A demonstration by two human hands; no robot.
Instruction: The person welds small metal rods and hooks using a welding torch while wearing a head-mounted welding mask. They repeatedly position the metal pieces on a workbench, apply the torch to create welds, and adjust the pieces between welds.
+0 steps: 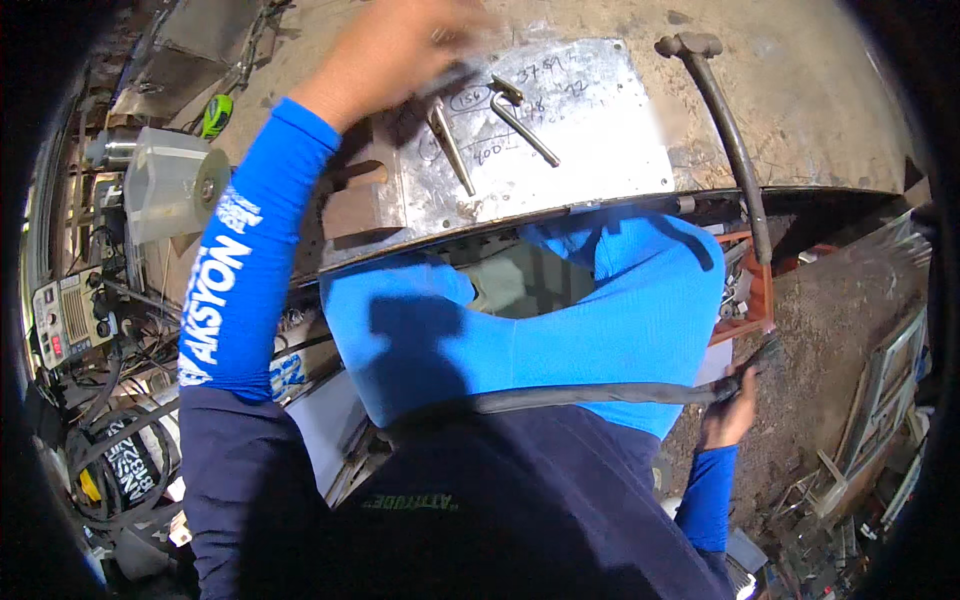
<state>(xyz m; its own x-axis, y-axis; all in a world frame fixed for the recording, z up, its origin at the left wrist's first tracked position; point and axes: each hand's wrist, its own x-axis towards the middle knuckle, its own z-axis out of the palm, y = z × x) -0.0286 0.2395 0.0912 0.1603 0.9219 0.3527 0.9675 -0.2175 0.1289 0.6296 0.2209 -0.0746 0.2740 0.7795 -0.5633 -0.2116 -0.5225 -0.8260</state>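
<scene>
My left hand (405, 45) is over the far left part of the bench, above the metal plate. Motion smears its fingers, so their hold cannot be made out. On the silvery plate (610, 130), marked with handwriting, lie a bent metal rod (527, 132) with a hooked end and a second short metal rod (455, 155). Down at the right, beside my knee, my right hand (733, 412) is closed around the dark end of a thick black cable (590, 394). That cable runs across my lap.
A hammer (725, 125) lies with its handle jutting past the bench edge. Left are a wooden block (360, 205), a clear plastic container (165, 180), a disc (212, 178), a green tape measure (216, 116) and a machine with dials (70, 318). A reddish crate (758, 300) stands below.
</scene>
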